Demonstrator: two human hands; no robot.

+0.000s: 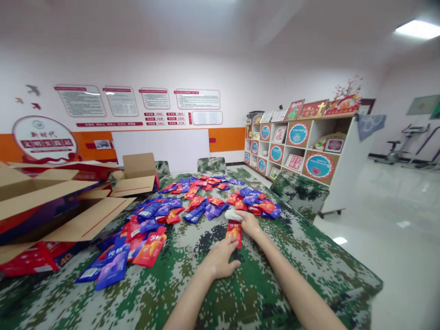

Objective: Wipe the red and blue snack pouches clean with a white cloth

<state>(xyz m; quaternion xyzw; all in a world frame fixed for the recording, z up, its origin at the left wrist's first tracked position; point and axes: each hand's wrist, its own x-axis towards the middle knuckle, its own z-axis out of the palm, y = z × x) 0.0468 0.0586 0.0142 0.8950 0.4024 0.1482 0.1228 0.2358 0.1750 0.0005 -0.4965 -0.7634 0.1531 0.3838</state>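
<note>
A bright room with a white wall (240, 68) carrying an orange band and framed notices is surrounding a long desk (275, 284) draped in a green camouflage cloth. A shelf unit (302, 146) of pictures is standing off to the right and an exercise machine (402, 144) is showing beyond it. Open cardboard boxes (68, 201) are sitting on the left end of the desk, and loose red and blue packets (192, 201) are lying in a wide scatter across its middle. Apart from that scatter, nearer the person, one red packet (234, 231) is lying flat on the cloth between the two hands. The left hand (220, 262) is resting palm down, fingers loosely spread and not gripping, its fingertips touching the packet's near end. The right hand (248, 223) is sitting at the far end with fingers curled, just beside a small white piece (233, 214). Whether it is gripping the piece or the packet cannot be told. The packet is looking slick and light, so it is probably sliding easily on the cloth. Handling it well is likely calling for steady downward pressure from the left fingertips, with the right hand working only the far edge and leaving the neighbouring packets undisturbed.
</note>
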